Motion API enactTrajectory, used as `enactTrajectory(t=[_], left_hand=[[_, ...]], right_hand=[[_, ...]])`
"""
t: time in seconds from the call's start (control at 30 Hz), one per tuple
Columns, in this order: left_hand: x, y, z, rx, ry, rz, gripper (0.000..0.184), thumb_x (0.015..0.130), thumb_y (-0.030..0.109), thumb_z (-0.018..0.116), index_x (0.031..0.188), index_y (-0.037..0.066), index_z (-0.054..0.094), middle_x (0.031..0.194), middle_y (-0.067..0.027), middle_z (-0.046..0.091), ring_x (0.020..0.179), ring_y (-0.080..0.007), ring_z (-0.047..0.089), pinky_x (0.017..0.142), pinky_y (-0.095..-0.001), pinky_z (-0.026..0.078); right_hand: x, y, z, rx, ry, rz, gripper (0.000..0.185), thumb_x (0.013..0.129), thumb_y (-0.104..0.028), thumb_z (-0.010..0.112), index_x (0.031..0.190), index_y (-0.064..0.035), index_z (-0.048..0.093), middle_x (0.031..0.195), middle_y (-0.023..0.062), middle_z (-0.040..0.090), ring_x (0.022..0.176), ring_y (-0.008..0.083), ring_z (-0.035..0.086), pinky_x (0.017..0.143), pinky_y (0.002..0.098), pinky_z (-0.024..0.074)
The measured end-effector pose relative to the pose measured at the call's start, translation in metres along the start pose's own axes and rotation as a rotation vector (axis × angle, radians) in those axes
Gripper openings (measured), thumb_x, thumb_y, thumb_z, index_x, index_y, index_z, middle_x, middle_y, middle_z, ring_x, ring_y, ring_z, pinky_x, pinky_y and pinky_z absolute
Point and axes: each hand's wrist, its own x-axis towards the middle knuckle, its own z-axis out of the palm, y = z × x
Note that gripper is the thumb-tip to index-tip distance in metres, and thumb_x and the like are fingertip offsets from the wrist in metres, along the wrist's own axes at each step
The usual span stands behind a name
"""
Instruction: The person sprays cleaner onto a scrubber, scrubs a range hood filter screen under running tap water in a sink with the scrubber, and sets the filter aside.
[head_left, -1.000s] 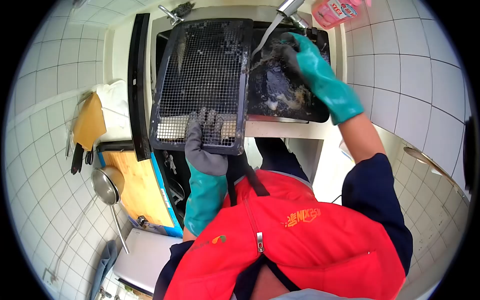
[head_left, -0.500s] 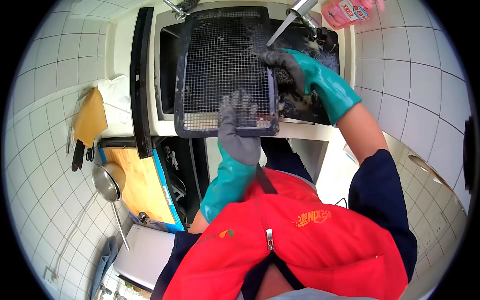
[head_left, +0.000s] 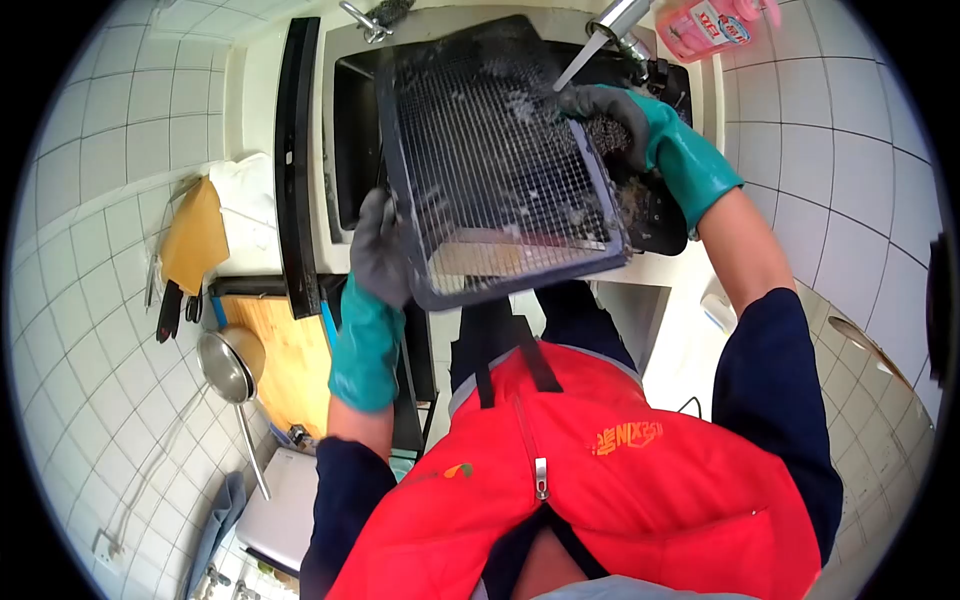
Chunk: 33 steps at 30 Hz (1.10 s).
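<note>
A black-framed mesh panel point(head_left: 490, 170) is tilted over the sink point(head_left: 352, 140), wet and dotted with suds. My left hand point(head_left: 380, 245), in a grey and green glove, grips the panel's left edge near its lower corner. Gloved the same way, my right hand point(head_left: 615, 115) is closed around a dark, coarse scrubber point(head_left: 608, 138) at the panel's upper right edge. Water runs from the faucet point(head_left: 615, 22) just above my right fingers. Beneath the scrubber and panel, a dark tray point(head_left: 660, 215) with grimy residue lies in the right side of the sink.
A pink bottle point(head_left: 705, 28) stands at the back right. A long black strip point(head_left: 298, 165) leans along the counter's left side. Farther left are a wooden board point(head_left: 275, 360), a metal ladle point(head_left: 228, 368) and a yellow-brown cleaver-shaped item point(head_left: 193, 238). Tiled walls flank both sides.
The mesh panel has moved right and turned, its lower edge now slanted. My left hand has shifted from the panel's bottom edge to its left edge. My right hand has come to the panel's right side.
</note>
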Motion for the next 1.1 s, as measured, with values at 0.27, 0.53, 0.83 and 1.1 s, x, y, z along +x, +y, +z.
enactTrajectory(t=[0.27, 0.53, 0.83, 1.1], left_hand=[[0.059, 0.007, -0.020, 0.111, 0.018, -0.179, 0.043, 0.105, 0.019, 0.046, 0.142, 0.000, 0.054, 0.136, -0.0186, 0.064, 0.120, -0.0313, 0.066, 0.108, -0.0470, 0.054], [0.038, -0.008, -0.024, 0.149, 0.123, -0.030, 0.045, 0.102, 0.013, 0.039, 0.144, -0.002, 0.051, 0.138, -0.0168, 0.063, 0.124, -0.0290, 0.064, 0.109, -0.0428, 0.053], [0.033, -0.018, -0.012, 0.061, 0.104, 0.000, 0.048, 0.097, 0.012, 0.041, 0.141, -0.002, 0.052, 0.135, -0.0170, 0.063, 0.124, -0.0296, 0.063, 0.110, -0.0458, 0.051], [0.035, -0.040, -0.003, 0.104, 0.213, 0.109, 0.040, 0.097, 0.014, 0.045, 0.132, 0.000, 0.060, 0.127, -0.0130, 0.066, 0.120, -0.0283, 0.063, 0.111, -0.0467, 0.049]], right_hand=[[-0.020, -0.066, 0.032, -0.602, 0.179, 0.424, 0.043, 0.092, -0.022, 0.062, 0.127, 0.0022, 0.067, 0.130, 0.0156, 0.068, 0.116, 0.0260, 0.066, 0.103, 0.0369, 0.0497], [-0.032, -0.063, 0.005, -0.255, 0.669, 0.609, 0.047, 0.097, -0.033, 0.060, 0.129, 0.0010, 0.067, 0.129, 0.0140, 0.069, 0.119, 0.0229, 0.062, 0.110, 0.0357, 0.0427], [0.003, -0.071, 0.028, -0.669, 0.557, 0.452, 0.043, 0.102, -0.027, 0.051, 0.133, 0.0014, 0.065, 0.131, 0.0144, 0.069, 0.121, 0.0232, 0.064, 0.108, 0.0342, 0.0462], [0.109, -0.001, 0.091, -1.012, 0.889, 0.029, 0.044, 0.094, -0.038, 0.072, 0.126, -0.0085, 0.069, 0.108, 0.0146, 0.070, 0.092, 0.0276, 0.070, 0.079, 0.0411, 0.0563]])
